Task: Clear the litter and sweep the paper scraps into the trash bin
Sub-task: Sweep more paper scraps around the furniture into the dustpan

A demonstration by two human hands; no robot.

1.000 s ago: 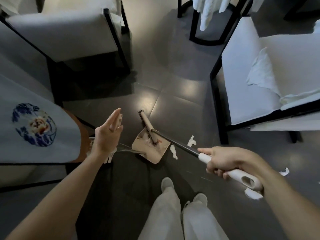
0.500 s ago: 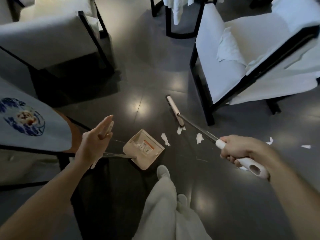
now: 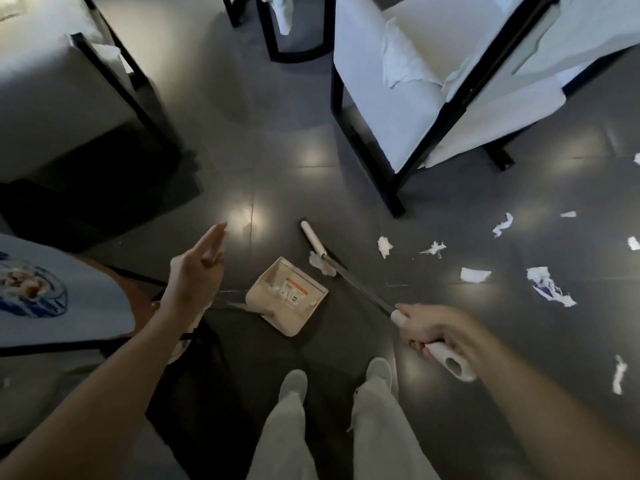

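Note:
A beige dustpan (image 3: 277, 315) lies on the dark tiled floor in front of my feet, with a bit of white paper inside. Its thin handle runs left and disappears behind my left hand (image 3: 195, 271), which is raised with straight fingers; whether it touches the handle is hidden. My right hand (image 3: 429, 329) grips the white end of the broom handle (image 3: 450, 362). The broom head (image 3: 312, 241) rests on the floor just right of the pan, with a crumpled paper scrap (image 3: 320, 265) against it. Several more white scraps (image 3: 550, 287) lie scattered to the right.
A white-cushioned, black-framed chair (image 3: 398, 109) stands close behind the broom, its leg (image 3: 394, 199) near the scraps. Another such chair (image 3: 69, 98) is at the upper left. A table with a blue-patterned cloth (image 3: 52, 292) borders my left arm. My shoes (image 3: 294, 382) are below the pan.
The broom head has left the dustpan mouth and swung out to the right of it. My view has shifted right, revealing more scraps. The left hand stays raised.

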